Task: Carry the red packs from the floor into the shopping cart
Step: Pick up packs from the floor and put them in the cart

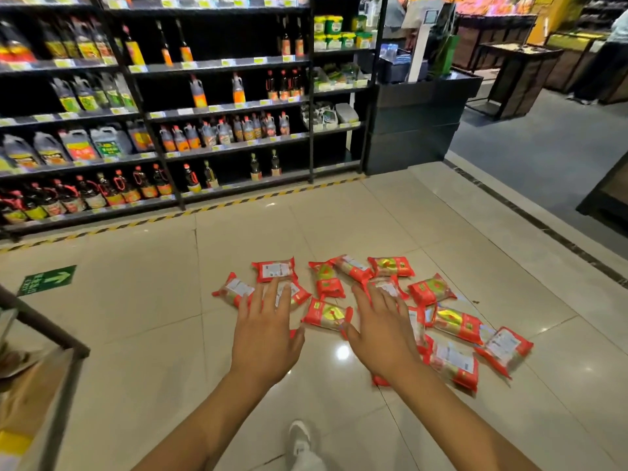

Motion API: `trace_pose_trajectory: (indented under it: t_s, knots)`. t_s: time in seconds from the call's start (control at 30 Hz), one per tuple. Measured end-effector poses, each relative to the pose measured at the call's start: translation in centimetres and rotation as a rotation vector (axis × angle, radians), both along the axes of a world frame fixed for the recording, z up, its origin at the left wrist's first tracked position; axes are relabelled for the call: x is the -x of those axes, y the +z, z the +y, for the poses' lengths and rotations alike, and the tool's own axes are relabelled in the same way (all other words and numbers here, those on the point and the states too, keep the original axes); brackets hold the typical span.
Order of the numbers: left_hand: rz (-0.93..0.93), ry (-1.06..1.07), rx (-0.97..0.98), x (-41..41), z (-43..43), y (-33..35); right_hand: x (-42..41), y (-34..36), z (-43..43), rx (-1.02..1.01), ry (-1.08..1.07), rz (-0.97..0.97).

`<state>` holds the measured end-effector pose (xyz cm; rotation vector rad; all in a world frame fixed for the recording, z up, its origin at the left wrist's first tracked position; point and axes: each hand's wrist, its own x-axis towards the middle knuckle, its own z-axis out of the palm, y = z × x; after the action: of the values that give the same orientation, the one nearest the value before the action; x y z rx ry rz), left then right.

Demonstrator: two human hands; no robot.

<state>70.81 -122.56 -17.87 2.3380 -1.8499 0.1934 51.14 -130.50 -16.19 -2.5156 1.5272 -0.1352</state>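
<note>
Several red packs (328,314) lie scattered on the beige tiled floor (136,317) in the middle of the head view. My left hand (266,331) reaches out over the packs on the left, fingers straight and spread, holding nothing. My right hand (382,331) stretches over the packs on the right, fingers also straight and empty. Both hands hover above the packs; whether they touch any I cannot tell. The dark frame of the shopping cart (51,331) shows at the left edge.
Dark shelves (153,113) full of bottles stand behind the packs, with a yellow-black floor strip in front. A dark counter (414,124) stands at the back right. A green arrow sticker (47,279) lies on the floor at left. My white shoe (300,436) is below.
</note>
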Motion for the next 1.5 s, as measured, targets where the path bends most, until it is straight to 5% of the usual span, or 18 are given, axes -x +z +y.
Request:
trace_pose_trajectory:
  t_s: [0.63,0.93,1.2,1.5]
  knots:
    - [0.199,0.170,-0.245,-12.2,-24.8,-9.7,-10.2,-6.5,-27.8,-0.175,0.087,0.227]
    - [0.261,0.283,-0.376,-15.7,-31.8,-15.7,-15.0,-15.1,-36.8,-0.272,0.205,0.359]
    - [0.398,0.556,-0.550,-19.9,-38.0,-29.8,-20.4,-30.3,-47.0,-0.404,0.272,0.443]
    - [0.464,0.712,-0.678,-22.8,-41.9,-55.1,-23.1,-54.9,-52.9,-0.471,0.335,0.498]
